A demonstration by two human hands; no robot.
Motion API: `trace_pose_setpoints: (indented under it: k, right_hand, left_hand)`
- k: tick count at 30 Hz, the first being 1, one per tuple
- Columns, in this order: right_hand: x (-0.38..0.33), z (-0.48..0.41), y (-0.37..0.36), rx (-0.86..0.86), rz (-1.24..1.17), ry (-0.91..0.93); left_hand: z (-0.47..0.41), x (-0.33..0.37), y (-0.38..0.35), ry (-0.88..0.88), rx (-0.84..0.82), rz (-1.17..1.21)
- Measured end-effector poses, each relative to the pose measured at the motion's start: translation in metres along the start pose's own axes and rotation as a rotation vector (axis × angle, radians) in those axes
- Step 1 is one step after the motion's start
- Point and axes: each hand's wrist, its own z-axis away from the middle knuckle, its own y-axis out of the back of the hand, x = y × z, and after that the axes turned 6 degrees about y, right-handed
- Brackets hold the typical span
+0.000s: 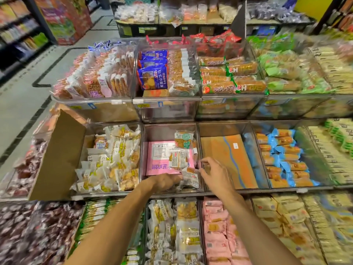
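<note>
Both arms reach forward into the same clear bin point(170, 131), middle row of the display stand point(168, 111).

Left hand point(167, 181): knuckles up, fingers curled down over the near edge of the pink box point(152, 163). The fingertips are hidden, so I can't tell what they clamp, if anything.

Right hand point(216, 175): just beside the left, at the bin's right wall. Fingers point(205, 160) are apart and loosely bent, the forefinger raised. The thumb tip is at the edge of a small packet point(191, 170); no clear pinch.

The pink box lies flat on the bin floor, label side up, and covers most of it.

Room: a shop aisle with a grey tiled floor point(23, 104) with dark lines at left and stocked shelves point(17, 25) beyond, blurred. The stand is tiers of clear bins, each packed with wrapped snacks.

Around:
- A cardboard sheet point(57, 157) leans tilted at the stand's left end.
- An orange box point(227, 159) lies flat in the bin to the right.
- Blue packets point(282, 159) are stacked one bin further right.
- White and yellow packets point(110, 159) are heaped in the bin to the left.
- Pink packets point(215, 226) sit in the lower row, under the right forearm.
- A green-labelled packet point(184, 139) sits at the pink box's far right corner.
- A flat packet point(177, 159) lies on top of the box, near the hands.
</note>
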Motion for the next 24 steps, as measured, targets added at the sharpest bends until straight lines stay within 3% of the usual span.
trace_pose_setpoints:
  k: [3,6,10,14,18,21,24]
  right_hand:
    - [0.011,-0.009,0.001,-0.012,-0.025,0.032]
    - [0.017,-0.015,0.001,-0.025,-0.053,0.056]
    - [0.019,-0.021,-0.001,0.030,-0.081,0.108]
    - [0.012,-0.026,-0.005,0.088,-0.106,0.180]
    - [-0.002,-0.032,-0.009,0.004,-0.144,0.248]
    - [-0.011,-0.035,-0.015,-0.070,-0.181,0.243]
    - [-0.021,-0.039,-0.019,-0.139,-0.257,0.167]
  left_hand:
    - [-0.003,0.013,-0.007,0.009,-0.016,-0.003]
    - [-0.007,0.019,-0.014,0.148,-0.029,0.035]
    - [-0.011,0.009,-0.009,0.069,-0.051,-0.068]
    - [-0.006,-0.008,0.002,0.041,0.065,-0.238]
    - [0.004,-0.013,0.014,0.002,0.191,-0.301]
    - [0.012,-0.013,0.026,0.008,0.364,-0.091]
    - [0.024,-0.013,0.034,-0.036,0.430,0.287]
